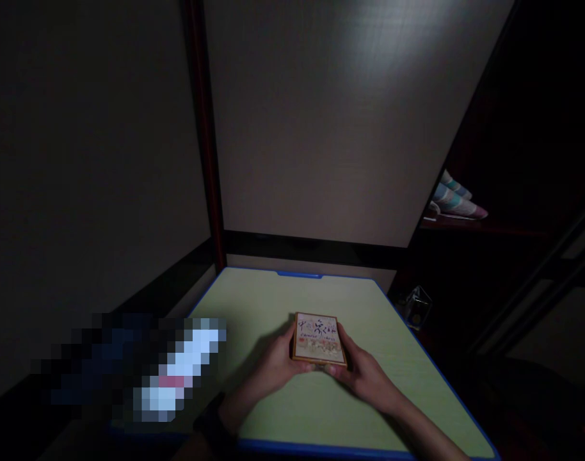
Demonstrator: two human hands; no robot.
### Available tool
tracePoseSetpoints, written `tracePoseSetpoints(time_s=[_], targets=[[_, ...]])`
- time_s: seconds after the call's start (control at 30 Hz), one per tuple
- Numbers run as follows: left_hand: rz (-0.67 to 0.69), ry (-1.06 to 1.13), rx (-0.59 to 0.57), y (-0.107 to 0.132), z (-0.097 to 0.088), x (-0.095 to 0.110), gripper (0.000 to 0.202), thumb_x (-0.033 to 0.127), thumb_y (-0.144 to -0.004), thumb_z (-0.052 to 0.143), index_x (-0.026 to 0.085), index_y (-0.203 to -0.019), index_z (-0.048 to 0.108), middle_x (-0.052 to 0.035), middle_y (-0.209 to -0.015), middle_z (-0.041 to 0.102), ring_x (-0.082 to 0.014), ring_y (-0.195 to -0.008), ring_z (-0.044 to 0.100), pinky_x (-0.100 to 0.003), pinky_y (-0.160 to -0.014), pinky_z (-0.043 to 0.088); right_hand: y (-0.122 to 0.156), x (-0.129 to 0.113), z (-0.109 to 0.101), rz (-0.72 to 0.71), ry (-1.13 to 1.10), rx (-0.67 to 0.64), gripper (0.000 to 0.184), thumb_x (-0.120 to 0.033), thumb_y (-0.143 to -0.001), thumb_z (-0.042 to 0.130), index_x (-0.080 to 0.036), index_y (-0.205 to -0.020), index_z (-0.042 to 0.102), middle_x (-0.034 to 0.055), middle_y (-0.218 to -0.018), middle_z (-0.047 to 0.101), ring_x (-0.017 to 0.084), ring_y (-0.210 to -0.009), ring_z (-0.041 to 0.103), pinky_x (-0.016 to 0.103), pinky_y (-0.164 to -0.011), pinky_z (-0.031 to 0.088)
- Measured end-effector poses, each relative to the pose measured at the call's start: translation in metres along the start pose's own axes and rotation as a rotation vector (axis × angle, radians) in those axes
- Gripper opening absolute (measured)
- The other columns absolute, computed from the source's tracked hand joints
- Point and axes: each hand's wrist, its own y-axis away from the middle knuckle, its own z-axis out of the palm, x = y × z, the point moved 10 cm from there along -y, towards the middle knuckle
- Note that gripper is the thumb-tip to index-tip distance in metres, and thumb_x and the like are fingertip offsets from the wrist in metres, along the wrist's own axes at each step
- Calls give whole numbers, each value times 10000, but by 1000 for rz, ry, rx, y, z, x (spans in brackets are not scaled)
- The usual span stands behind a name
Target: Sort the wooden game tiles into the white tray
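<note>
A flat Chinese chess box with a printed lid and orange-brown edges is held over the middle of the table. My left hand grips its left side, and the thumb lies along the front edge. On the opposite side my right hand holds the box in the same way, its thumb near the left one at the front. The fingers beneath and behind the box are hidden. A dark band circles my left wrist. Whether the box touches the tabletop I cannot tell.
The pale green table has a blue rim and stands against a panelled wall. A pixelated bright patch covers its left side. Beyond the right edge is a clear, shiny container. Striped cloth lies on a dark shelf.
</note>
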Motion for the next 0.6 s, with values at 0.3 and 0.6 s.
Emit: tracePoseSetpoints(time_s=[0.3, 0.6], targets=[[118, -344, 62, 5, -8, 32, 790, 208, -592, 803, 258, -1322, 504, -22, -1236, 675, -235, -1070, 654, -314, -919, 514, -4, -1, 5, -95, -168, -109, 1048, -478, -741, 759, -158, -1545, 169, 166, -1482, 444, 301, -1299, 499, 469, -1102, 378], [144, -692, 10, 10, -16, 38, 630, 244, -649, 756, 220, -1254, 579, -52, -1238, 675, -243, -1073, 650, -313, -932, 484, -1, -2, 5, -157, -4, -144, 958, -402, -833, 674, -166, -1558, 92, 160, -1507, 408, 292, -1358, 431, 476, -1140, 326]])
